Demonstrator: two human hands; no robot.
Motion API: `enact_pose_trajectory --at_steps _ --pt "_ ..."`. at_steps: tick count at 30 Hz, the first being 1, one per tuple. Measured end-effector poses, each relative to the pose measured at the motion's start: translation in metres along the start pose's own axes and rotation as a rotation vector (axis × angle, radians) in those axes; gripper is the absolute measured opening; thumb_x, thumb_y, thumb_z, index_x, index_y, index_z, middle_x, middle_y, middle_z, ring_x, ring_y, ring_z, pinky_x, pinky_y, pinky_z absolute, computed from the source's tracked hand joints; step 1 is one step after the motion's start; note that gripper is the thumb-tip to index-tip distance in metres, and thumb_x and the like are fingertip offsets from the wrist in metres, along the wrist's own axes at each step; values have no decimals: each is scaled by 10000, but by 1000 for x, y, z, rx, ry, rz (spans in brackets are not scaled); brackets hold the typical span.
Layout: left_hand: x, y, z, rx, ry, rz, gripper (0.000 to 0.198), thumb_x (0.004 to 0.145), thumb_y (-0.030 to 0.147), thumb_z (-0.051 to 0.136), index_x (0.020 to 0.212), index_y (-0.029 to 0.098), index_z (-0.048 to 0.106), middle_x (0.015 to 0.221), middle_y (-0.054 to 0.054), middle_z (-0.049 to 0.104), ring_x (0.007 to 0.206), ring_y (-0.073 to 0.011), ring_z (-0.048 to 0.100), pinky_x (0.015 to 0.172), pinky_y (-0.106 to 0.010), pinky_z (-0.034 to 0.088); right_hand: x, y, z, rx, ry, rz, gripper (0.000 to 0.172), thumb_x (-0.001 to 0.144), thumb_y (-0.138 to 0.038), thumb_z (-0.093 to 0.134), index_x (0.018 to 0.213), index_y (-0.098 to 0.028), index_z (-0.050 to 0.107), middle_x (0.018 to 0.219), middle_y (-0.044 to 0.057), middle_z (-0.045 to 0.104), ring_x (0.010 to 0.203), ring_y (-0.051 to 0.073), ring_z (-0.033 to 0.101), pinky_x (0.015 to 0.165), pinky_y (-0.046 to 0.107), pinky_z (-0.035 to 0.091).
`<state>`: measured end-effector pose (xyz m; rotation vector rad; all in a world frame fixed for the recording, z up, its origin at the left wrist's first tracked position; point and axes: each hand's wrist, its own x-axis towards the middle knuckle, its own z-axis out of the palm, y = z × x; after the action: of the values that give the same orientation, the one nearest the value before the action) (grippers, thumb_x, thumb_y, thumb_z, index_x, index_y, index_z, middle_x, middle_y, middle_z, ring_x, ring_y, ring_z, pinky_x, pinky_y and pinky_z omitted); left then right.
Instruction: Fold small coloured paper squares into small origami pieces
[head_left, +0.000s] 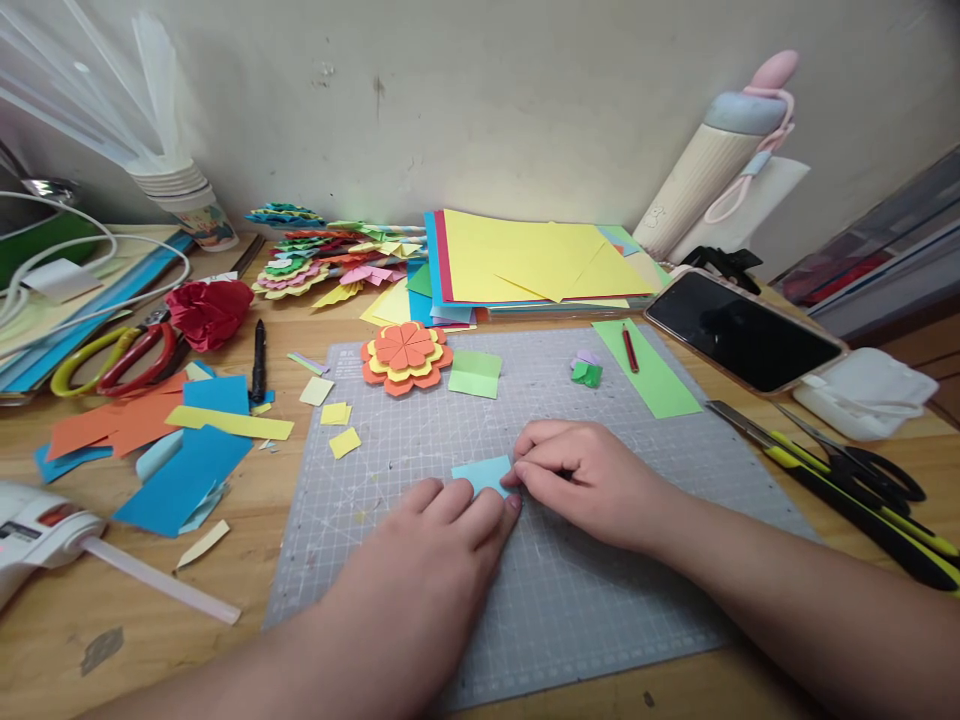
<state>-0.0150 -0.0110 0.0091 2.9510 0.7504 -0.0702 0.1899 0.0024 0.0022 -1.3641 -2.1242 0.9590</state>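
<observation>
A small light blue piece of paper lies on the grey cutting mat. My left hand is closed over its near edge, fingers curled and pressed down on it. From the other side my right hand pinches the paper's right end, thumb and index finger together. My fingers partly cover the sheet. Beyond them rest an orange and yellow layered paper flower, a creased light green square and a small purple and green folded paper piece.
Scissors and a utility knife lie at right, below a phone. A red pencil sits on a green strip. At left are a glue gun and paper scraps. Coloured sheets are stacked behind.
</observation>
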Motion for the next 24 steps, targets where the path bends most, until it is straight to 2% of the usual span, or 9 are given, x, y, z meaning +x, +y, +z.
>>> enact_pose_trajectory --at_steps 4,7,10,14,18,24 --pt "1 5 4 11 43 67 215 902 199 446 955 185 655 989 -46 574 812 -204 467 702 -367 334 -2 -3 2 -125 -6 -63 338 881 -139 478 549 -151 544 715 10 572 659 115 523 640 271 383" --pt "2 8 8 53 102 81 222 922 221 445 927 186 664 971 -41 580 821 -205 477 716 -368 334 -6 -5 3 -264 -10 -153 309 894 -159 469 614 -150 600 726 28 579 696 139 514 681 298 379" --pt "4 8 8 43 166 34 238 937 229 430 903 188 661 889 -30 587 789 -202 497 697 -362 345 -8 -6 2 -395 -45 -235 274 894 -174 461 683 -152 635 728 36 576 703 154 490 680 314 363" --pt "3 6 -1 -52 101 -83 224 900 186 432 859 182 652 796 -25 591 735 -207 529 679 -366 380 -8 -6 -1 -483 -85 -295 277 895 -187 444 713 -155 650 735 39 571 691 159 460 665 322 342" --pt "1 3 -11 -40 83 -191 268 887 170 401 777 187 645 742 -41 583 697 -235 540 657 -407 407 -7 -4 -1 -510 -82 -311 300 908 -198 429 711 -157 652 734 38 570 685 157 447 660 324 328" --pt "0 1 -13 -141 22 -274 329 905 198 365 740 205 650 718 -43 597 665 -240 553 648 -432 430 -9 -6 -2 -509 -32 -419 282 924 -233 423 871 -158 689 749 51 584 703 175 452 646 337 293"
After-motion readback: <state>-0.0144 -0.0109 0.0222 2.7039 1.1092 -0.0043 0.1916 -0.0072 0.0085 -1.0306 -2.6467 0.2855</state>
